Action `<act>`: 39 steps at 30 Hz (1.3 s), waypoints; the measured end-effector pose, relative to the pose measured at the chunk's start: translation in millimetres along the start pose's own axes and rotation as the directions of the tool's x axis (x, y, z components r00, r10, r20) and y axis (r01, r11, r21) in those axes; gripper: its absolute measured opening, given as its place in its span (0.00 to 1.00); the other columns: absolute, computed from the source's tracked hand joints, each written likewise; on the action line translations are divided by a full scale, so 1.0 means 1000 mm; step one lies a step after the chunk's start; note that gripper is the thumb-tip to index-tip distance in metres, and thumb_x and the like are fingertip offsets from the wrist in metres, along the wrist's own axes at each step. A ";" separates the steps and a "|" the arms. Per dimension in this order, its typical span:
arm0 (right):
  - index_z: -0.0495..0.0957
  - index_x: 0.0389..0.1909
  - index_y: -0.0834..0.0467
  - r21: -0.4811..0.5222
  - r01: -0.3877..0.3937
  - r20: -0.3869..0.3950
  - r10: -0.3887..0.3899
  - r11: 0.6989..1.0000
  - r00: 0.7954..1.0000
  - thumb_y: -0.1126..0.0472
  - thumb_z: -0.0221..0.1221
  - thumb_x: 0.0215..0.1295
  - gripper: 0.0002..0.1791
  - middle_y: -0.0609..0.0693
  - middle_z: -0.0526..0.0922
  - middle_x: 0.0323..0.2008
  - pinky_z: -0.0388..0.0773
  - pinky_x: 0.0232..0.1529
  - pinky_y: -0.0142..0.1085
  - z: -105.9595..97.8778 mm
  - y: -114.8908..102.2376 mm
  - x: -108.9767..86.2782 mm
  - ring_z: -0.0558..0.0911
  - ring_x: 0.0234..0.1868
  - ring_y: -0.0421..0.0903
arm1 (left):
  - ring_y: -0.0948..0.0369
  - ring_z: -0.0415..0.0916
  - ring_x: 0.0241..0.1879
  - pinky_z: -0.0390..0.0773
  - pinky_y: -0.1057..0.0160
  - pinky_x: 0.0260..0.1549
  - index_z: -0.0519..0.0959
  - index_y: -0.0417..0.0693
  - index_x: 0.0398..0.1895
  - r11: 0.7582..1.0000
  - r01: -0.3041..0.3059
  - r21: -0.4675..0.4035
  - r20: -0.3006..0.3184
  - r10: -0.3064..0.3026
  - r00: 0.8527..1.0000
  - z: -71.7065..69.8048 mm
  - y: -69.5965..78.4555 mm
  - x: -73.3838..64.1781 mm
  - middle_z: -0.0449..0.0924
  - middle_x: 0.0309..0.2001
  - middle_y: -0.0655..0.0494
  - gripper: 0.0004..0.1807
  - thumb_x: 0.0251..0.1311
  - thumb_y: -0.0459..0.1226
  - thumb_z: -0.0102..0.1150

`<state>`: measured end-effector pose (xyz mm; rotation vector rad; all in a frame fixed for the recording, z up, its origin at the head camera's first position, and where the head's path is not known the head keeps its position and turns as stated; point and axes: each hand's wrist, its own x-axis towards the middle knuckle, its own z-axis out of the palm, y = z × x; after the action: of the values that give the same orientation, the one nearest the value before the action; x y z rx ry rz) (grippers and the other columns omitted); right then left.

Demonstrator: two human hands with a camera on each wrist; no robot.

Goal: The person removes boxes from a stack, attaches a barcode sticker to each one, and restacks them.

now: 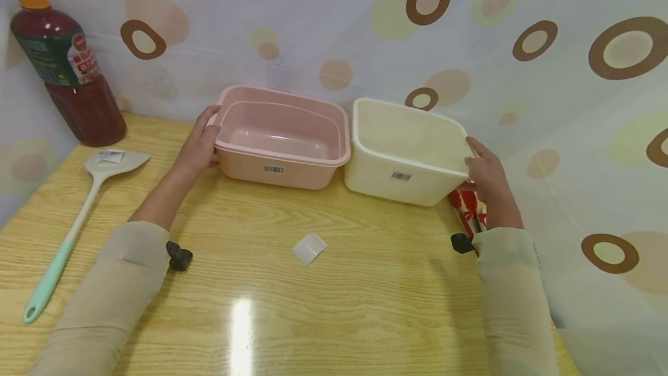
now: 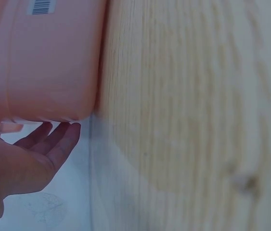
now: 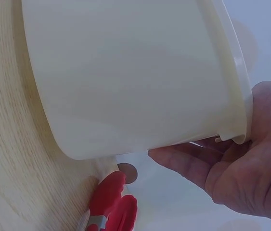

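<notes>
A pink plastic bin (image 1: 279,173) with a barcode label stands at the back of the table. My left hand (image 1: 200,141) grips its left end at the rim, and in the left wrist view the fingers (image 2: 60,144) lie against the bin's end wall. Just to the right stands a cream plastic bin (image 1: 386,181), also labelled with a barcode. My right hand (image 1: 487,173) holds that bin's right end, thumb at the rim and fingers (image 3: 178,161) under the lip against the wall. The two bins sit side by side, their near ends close together.
At the back left are a sauce bottle (image 1: 78,74) with an orange cap and a spatula (image 1: 78,219) with a mint handle. A small white square (image 1: 309,248) lies mid-table. Red scalloped utensil heads (image 3: 111,197) lie under my right hand. A patterned curtain (image 1: 334,28) hangs behind.
</notes>
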<state>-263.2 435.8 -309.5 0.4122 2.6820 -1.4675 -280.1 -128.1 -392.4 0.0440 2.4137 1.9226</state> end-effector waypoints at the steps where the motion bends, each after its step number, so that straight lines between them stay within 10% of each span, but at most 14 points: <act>1: 0.41 0.82 0.38 0.007 -0.001 0.001 0.001 1.000 1.000 0.54 0.37 0.81 0.33 0.58 0.45 0.82 0.87 0.38 0.35 -0.001 0.000 0.000 0.75 0.54 0.46 | 0.41 0.66 0.62 0.71 0.30 0.61 0.43 0.78 0.80 1.000 -0.002 0.000 -0.001 0.002 1.000 0.000 0.000 0.000 0.51 0.79 0.40 0.30 0.76 0.53 0.23; 15: 0.39 0.81 0.35 -0.038 0.016 0.011 -0.016 0.999 1.000 0.49 0.37 0.81 0.32 0.59 0.37 0.82 0.87 0.41 0.38 -0.029 -0.020 -0.011 0.77 0.44 0.34 | 0.38 0.64 0.66 0.68 0.28 0.62 0.43 0.78 0.80 1.000 -0.005 -0.004 0.017 0.005 1.000 0.000 0.001 -0.001 0.49 0.80 0.42 0.30 0.76 0.54 0.23; 22: 0.41 0.81 0.34 -0.037 0.024 -0.003 -0.024 0.999 1.000 0.49 0.39 0.81 0.33 0.57 0.38 0.83 0.87 0.42 0.38 -0.038 -0.039 -0.012 0.75 0.59 0.47 | 0.39 0.63 0.65 0.68 0.29 0.62 0.42 0.77 0.81 1.000 0.002 -0.010 0.011 -0.002 1.000 0.000 0.002 -0.002 0.48 0.80 0.42 0.31 0.76 0.54 0.23; 30: 0.43 0.81 0.35 -0.073 0.044 -0.046 -0.048 0.996 0.998 0.49 0.40 0.80 0.33 0.55 0.42 0.83 0.87 0.37 0.35 -0.045 -0.064 -0.017 0.77 0.47 0.36 | 0.43 0.63 0.60 0.68 0.29 0.63 0.43 0.76 0.81 1.000 0.008 -0.020 0.009 -0.007 1.000 0.001 0.001 0.000 0.48 0.80 0.42 0.31 0.76 0.52 0.24; 39: 0.50 0.80 0.35 0.120 0.072 -0.054 -0.066 0.990 0.996 0.52 0.46 0.79 0.33 0.53 0.50 0.80 0.86 0.29 0.34 -0.038 -0.090 -0.023 0.76 0.47 0.40 | 0.40 0.63 0.64 0.68 0.29 0.63 0.42 0.77 0.81 1.000 0.011 -0.014 0.009 -0.011 1.000 0.000 0.000 0.000 0.46 0.81 0.44 0.31 0.76 0.54 0.23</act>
<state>-261.8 417.2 -210.9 0.3709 2.6786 -1.6688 -280.4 -128.2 -392.7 0.0394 2.3896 1.9301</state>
